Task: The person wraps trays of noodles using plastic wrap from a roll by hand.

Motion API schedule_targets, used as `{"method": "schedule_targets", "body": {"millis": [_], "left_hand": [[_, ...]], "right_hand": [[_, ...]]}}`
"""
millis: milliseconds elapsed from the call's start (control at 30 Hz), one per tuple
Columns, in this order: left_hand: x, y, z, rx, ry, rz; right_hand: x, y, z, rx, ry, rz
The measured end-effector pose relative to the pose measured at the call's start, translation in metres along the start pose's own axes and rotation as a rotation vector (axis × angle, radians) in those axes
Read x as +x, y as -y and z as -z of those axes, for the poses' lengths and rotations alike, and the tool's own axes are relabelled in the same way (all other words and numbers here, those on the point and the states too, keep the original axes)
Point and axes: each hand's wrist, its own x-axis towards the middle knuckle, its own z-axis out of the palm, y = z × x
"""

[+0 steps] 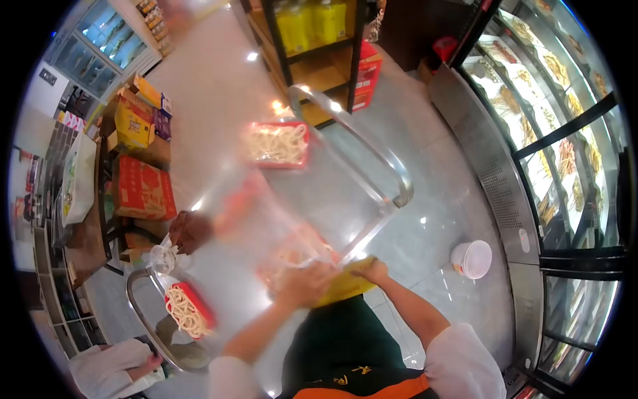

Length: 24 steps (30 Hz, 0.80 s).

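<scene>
My right hand (373,271) grips the end of a flat yellow item (347,287) held in front of my dark apron (342,339); its kind is unclear. My left hand (304,284) is smeared by motion, close to the other end of the yellow item. Its fingers lie over a blurred, shiny, reddish-white shape (272,272). Ahead, a red tray of thick pale noodles (278,144) under clear film sits at the far side of a metal cart (401,189). Another red tray of noodles (189,311) lies at the cart's left end.
A dark brown object (189,231) and a clear plastic container (163,259) are on the left. Boxes (143,187) stand beyond. A shelf rack (325,63) is ahead, a lit display fridge (531,143) right, a white bucket (472,259) on the floor. Another person's sleeve (106,369) shows lower left.
</scene>
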Motion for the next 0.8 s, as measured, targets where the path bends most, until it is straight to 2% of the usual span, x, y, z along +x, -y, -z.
{"method": "schedule_targets", "body": {"millis": [100,200,300,367,433,467,500,533,600,633,700,733,800], "left_hand": [[0.006,0.001,0.001,0.127,-0.071,-0.067],[0.005,0.001,-0.009,0.159,-0.051,0.023],[-0.001,0.004,-0.025,0.063,-0.126,0.045],[-0.008,0.001,-0.037,-0.302,0.143,0.376],[-0.003,0.002,-0.026,-0.149,0.308,0.317],[-0.004,0.008,-0.025,-0.092,0.131,0.137],[-0.006,0.014,-0.023,-0.001,-0.056,-0.032],[-0.001,0.008,-0.01,0.031,-0.059,0.045],[-0.008,0.012,-0.026,0.052,-0.128,0.046],[-0.01,0.01,-0.033,0.008,-0.15,0.078],[-0.009,0.005,-0.036,-0.006,-0.203,0.115],[-0.008,0.002,-0.032,-0.007,-0.206,0.129],[-0.007,0.003,-0.023,0.061,-0.222,0.086]], "right_hand": [[0.001,0.0,0.003,0.041,0.073,0.012],[0.006,0.0,-0.001,-0.024,0.058,-0.008],[0.014,-0.012,-0.007,0.039,0.085,-0.054],[0.017,-0.014,-0.006,0.046,0.166,-0.112],[0.008,-0.002,0.008,0.121,0.182,-0.046],[0.018,0.0,0.008,0.02,0.307,-0.041],[0.035,-0.022,-0.016,-0.017,0.277,-0.113],[0.046,-0.027,-0.024,-0.151,0.323,-0.056],[0.071,-0.037,-0.039,-0.264,0.453,0.214],[0.072,-0.03,-0.035,-0.286,0.457,0.242],[0.063,-0.034,-0.031,-0.054,0.408,-0.053],[0.068,-0.034,-0.033,-0.065,0.414,-0.048],[0.088,-0.042,-0.05,-0.282,0.485,0.052]]}}
